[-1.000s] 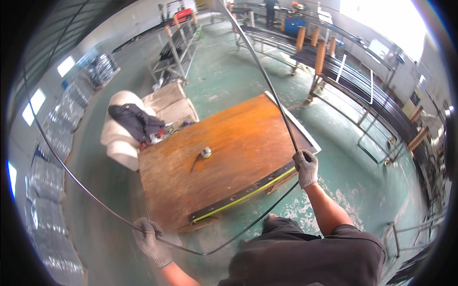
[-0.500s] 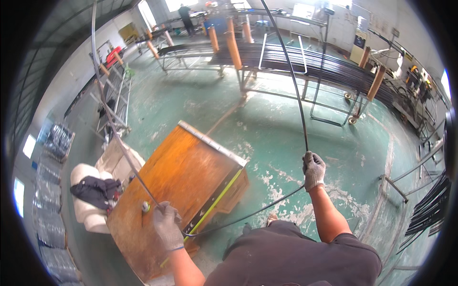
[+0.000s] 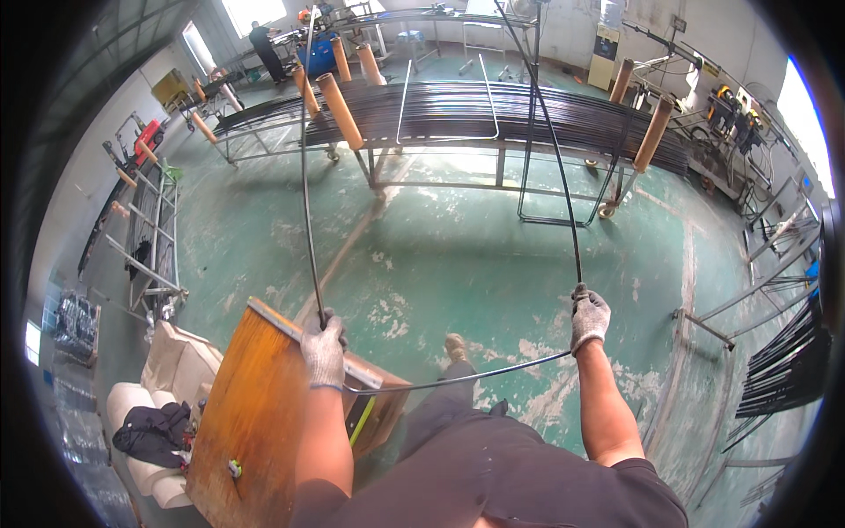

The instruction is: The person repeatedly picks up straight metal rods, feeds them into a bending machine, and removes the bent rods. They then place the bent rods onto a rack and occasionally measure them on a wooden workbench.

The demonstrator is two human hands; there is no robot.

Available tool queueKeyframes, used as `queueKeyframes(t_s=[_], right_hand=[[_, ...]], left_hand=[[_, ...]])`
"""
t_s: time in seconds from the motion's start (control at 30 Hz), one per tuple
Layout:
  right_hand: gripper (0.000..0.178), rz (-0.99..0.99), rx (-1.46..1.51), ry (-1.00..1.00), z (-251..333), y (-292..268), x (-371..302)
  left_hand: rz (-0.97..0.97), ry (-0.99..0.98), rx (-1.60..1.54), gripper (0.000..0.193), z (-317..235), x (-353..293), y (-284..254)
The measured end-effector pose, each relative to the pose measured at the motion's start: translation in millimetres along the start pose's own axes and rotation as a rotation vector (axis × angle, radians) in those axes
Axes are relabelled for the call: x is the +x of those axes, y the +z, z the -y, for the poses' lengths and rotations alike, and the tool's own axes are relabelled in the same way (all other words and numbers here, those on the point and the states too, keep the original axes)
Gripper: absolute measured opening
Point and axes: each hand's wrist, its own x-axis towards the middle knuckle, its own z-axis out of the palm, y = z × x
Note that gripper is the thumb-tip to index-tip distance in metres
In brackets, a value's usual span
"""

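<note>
A dark, thin U-shaped metal frame [image 3: 466, 378] is held up in front of me, its long sides reaching far ahead and its crossbar close to my body. Gloved, my left hand [image 3: 324, 354] grips the left side near its bent corner. My right hand [image 3: 589, 319], gloved too, is closed round the right side just above the other corner. Below and beside my left hand stands a wooden-topped table [image 3: 255, 396] with a metal strip along its far edge. A small round tape-measure-like object [image 3: 235, 468] lies on it.
A wheeled rack [image 3: 502, 180] with long dark rods and orange posts crosses ahead. White padded rolls [image 3: 132, 418] with dark cloth sit left of the table. Another rack [image 3: 704, 326] with dark rods stands at right. A person [image 3: 266, 51] works far back left.
My view has swung right. My left hand has moved right with the frame, from over the tabletop to its far-right edge. The frame's left side now points more straight ahead.
</note>
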Motion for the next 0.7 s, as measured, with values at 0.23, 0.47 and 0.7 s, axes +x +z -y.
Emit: queueKeyframes(t_s=[0.23, 0.47, 0.7], right_hand=[[0.03, -0.091, -0.079, -0.015, 25.3, 79.5, 134.1], [0.021, -0.026, -0.057, 0.041, 47.5, 162.9, 244.6], [0.022, 0.067, -0.086, 0.142, 65.5, 245.1, 390.4]], left_hand=[[0.012, 0.008, 0.048, 0.013, 21.8, 171.4, 130.9], [0.023, 0.0, 0.185, 0.021, -12.9, 312.7, 235.5], [0.025, 0.0, 0.271, 0.021, -49.5, 425.4, 360.9]])
